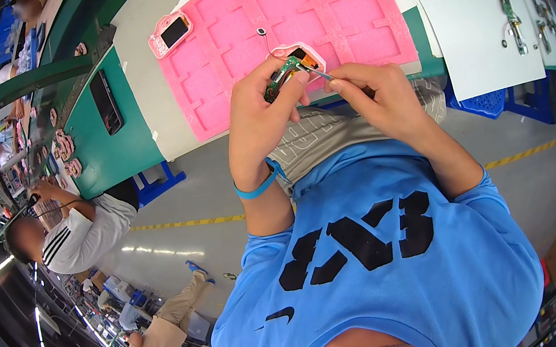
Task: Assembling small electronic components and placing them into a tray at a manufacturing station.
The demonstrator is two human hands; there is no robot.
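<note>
My left hand [257,106] grips a small green circuit board [285,74] at the near edge of a pink foam tray [365,38]. Against the board sits a pink-and-white plastic shell [314,54] with a dark, orange-edged part in it. A thin wire runs up from the board to a small round black part [261,31] lying on the foam. Pinched in my right hand [379,95] is a slim pointed metal tool [319,73], seemingly tweezers, its tip at the board's right end. The fingers partly hide the board and shell.
At the tray's far left corner lies a pink device with a dark screen [173,32]. A black phone [105,102] rests on the green mat to the left. Several circuit boards [511,16] lie on white sheets at right. A co-worker in a white shirt [90,228] sits at left.
</note>
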